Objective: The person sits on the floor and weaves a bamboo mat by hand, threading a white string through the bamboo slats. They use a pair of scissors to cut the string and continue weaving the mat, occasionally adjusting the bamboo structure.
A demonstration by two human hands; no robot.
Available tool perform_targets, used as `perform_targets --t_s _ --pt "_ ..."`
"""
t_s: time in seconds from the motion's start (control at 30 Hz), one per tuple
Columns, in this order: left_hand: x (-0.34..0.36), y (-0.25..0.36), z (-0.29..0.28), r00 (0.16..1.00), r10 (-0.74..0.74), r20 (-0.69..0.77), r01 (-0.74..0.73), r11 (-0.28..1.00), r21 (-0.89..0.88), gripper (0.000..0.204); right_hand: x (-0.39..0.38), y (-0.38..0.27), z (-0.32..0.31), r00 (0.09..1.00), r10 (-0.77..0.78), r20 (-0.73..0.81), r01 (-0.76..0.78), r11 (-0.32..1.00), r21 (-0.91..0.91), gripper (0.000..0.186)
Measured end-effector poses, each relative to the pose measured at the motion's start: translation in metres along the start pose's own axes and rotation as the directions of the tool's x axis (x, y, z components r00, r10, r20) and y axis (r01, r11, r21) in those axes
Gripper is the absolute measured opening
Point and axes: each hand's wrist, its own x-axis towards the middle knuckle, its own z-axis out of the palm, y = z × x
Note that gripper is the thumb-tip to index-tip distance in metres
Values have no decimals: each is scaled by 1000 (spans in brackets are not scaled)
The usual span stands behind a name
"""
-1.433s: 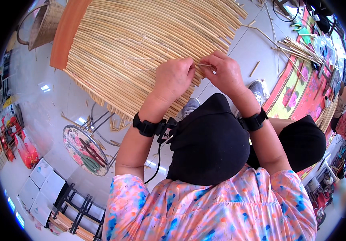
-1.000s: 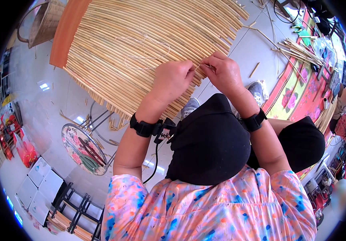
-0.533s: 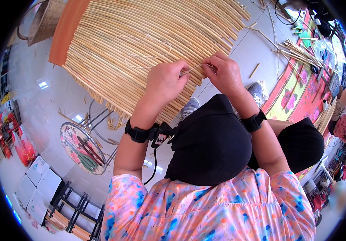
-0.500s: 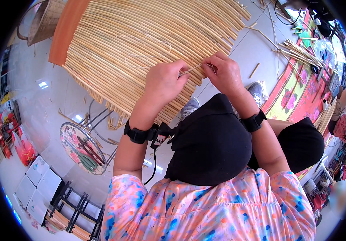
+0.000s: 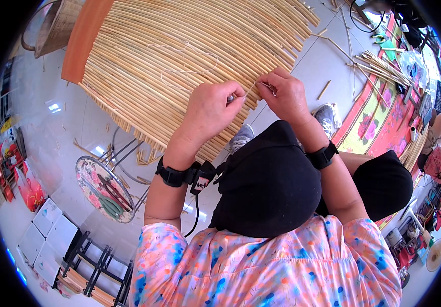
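Observation:
My left hand is closed over the right part of a mat of pale cane sticks, pinching a thin white string near something small at the fingertips that I cannot make out. A little farther right, beside the mat's uneven right edge, my right hand pinches the same string, which runs taut between the two hands. A loose loop of string lies across the sticks to the upper left. An orange board borders the mat's left end. My black-clothed knees are just below the hands.
A floral stool with tools stands at left, near white boxes and a woven basket. At right, cut canes lie by a flowered mat, with clutter and another person's bare leg. Stick scraps lie on the tiles.
My left hand has moved down and to the left, away from my right hand, lengthening the taut string between them. My right hand has stayed in nearly the same place.

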Motion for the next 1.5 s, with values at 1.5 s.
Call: perform_targets --t_s 1.5 --pt "-11 15 -9 996 33 86 -16 982 -191 7 0 -1 -2 1000 25 -7 -25 997 67 7"
